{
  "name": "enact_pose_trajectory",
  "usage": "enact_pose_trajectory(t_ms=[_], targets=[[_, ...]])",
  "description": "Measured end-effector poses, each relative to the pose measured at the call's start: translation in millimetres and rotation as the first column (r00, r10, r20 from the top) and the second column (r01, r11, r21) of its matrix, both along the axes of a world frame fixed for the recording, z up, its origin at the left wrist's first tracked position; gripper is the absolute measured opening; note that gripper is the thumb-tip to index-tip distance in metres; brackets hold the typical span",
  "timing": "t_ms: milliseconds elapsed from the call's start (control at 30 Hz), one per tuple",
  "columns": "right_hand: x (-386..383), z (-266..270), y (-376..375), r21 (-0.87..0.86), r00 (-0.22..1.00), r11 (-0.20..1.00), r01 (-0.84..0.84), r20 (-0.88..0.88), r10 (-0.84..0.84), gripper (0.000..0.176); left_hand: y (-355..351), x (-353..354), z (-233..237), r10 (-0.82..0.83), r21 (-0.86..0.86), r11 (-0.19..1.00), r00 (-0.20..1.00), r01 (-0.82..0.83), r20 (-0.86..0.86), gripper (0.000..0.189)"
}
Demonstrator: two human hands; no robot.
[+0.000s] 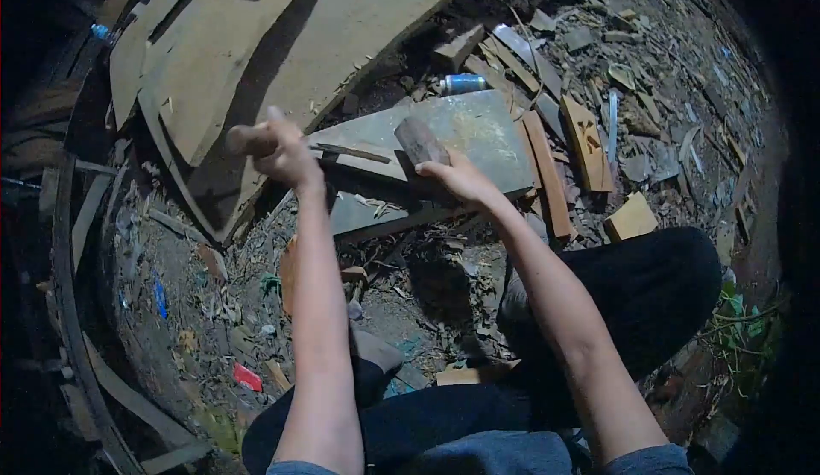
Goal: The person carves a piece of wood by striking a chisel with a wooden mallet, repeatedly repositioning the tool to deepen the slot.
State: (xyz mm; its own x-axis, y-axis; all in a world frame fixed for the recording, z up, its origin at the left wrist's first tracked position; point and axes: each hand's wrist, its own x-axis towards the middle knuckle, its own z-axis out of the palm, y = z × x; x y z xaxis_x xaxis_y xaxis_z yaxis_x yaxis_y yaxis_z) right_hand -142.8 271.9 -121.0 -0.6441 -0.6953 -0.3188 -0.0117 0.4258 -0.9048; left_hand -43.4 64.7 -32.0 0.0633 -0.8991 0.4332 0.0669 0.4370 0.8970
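My left hand [289, 157], smeared by motion, is closed around a wooden-handled tool [248, 140]. Its rounded handle end sticks out to the left. On the other side of the fist, a narrow dark blade [352, 152] runs to the right, in line with the handle and over the grey board [491, 146]. My right hand [459, 180] is closed on the lower end of a dark, rough wooden block [420, 140], which tilts up to the left above the board. Beneath the blade, a pale wood strip [363, 165] overlaps the board, with light shavings [376, 204] below it.
Large curved wooden sheets [342, 39] lie at the upper left. A blue can [464, 84] sits behind the board. To the right are a reddish wood strip [548, 176], a notched wood piece [587, 146] and a yellowish block [632, 217]. Wood scraps and litter cover the ground.
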Motion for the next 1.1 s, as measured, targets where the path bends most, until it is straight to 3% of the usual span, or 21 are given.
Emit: enact_pose_trajectory(t_ms=[67,100,167,233,300,367,433,533,667,733,800,867,933,1100], targets=[[-1.2,-11.6,-3.3,-0.042,0.998,0.999,-0.015,0.062,0.017,0.070,-20.0,8.3,-0.5,-0.081,0.176,0.978,0.981,0.113,-0.179,0.025],[-1.1,-17.2,-6.3,-0.047,0.997,0.999,0.012,0.072,-0.008,0.068,-23.9,11.1,1.1,-0.084,0.179,0.977,0.983,0.113,-0.161,0.025],[-0.9,-27.2,-5.4,-0.041,0.995,0.998,0.039,0.094,-0.035,0.066,-28.7,15.3,1.6,-0.195,0.104,0.964,0.920,0.243,-0.339,0.031],[0.2,9.1,-0.1,-0.029,0.967,0.998,-0.059,0.247,0.064,0.060,-7.6,8.3,17.9,-0.220,0.129,0.950,0.902,0.284,-0.372,0.031],[8.7,19.5,-2.8,-0.038,0.966,0.997,-0.060,0.248,0.068,0.060,-0.7,4.6,18.9,-0.275,0.178,0.910,0.867,0.374,-0.416,0.026],[16.1,17.7,-6.9,-0.048,0.968,0.997,-0.058,0.244,0.068,0.060,3.8,-1.3,12.1,-0.303,0.150,0.907,0.858,0.393,-0.414,0.024],[20.7,6.9,-10.3,-0.087,0.995,0.996,0.002,0.098,0.007,0.062,14.1,-8.5,10.2,-0.346,0.084,0.907,0.844,0.412,-0.411,0.024],[16.3,5.6,-12.8,-0.116,0.973,0.993,-0.024,0.223,0.050,0.065,16.7,-13.2,12.8,-0.382,0.039,0.902,0.835,0.431,-0.397,0.026],[19.8,31.4,-6.1,-0.053,0.968,0.995,-0.084,0.232,0.094,0.066,21.0,-27.8,14.0,-0.371,0.037,0.915,0.872,0.403,-0.320,0.028],[22.7,19.0,-9.8,-0.006,0.996,1.000,-0.026,0.088,0.027,0.067,19.1,-32.5,8.7,-0.398,0.068,0.894,0.855,0.442,-0.332,0.028],[20.9,13.9,-8.8,-0.036,0.996,0.999,-0.035,0.080,0.037,0.068,21.7,-37.0,4.4,-0.370,0.047,0.922,0.911,0.384,-0.179,0.027],[20.5,14.2,-7.9,-0.066,0.996,0.997,-0.046,0.077,0.052,0.069,24.4,-40.2,3.4,-0.316,0.100,0.939,0.940,0.330,-0.132,0.029],[21.3,18.6,-8.7,-0.035,0.995,0.999,-0.040,0.086,0.043,0.071,14.9,-45.2,-6.1,-0.213,-0.009,0.977,0.976,0.213,0.050,0.034],[21.5,3.5,-10.8,-0.014,0.999,1.000,-0.016,0.050,0.017,0.070,-6.7,-50.0,-18.3,-0.216,0.069,0.974,0.976,0.218,-0.025,0.037]])
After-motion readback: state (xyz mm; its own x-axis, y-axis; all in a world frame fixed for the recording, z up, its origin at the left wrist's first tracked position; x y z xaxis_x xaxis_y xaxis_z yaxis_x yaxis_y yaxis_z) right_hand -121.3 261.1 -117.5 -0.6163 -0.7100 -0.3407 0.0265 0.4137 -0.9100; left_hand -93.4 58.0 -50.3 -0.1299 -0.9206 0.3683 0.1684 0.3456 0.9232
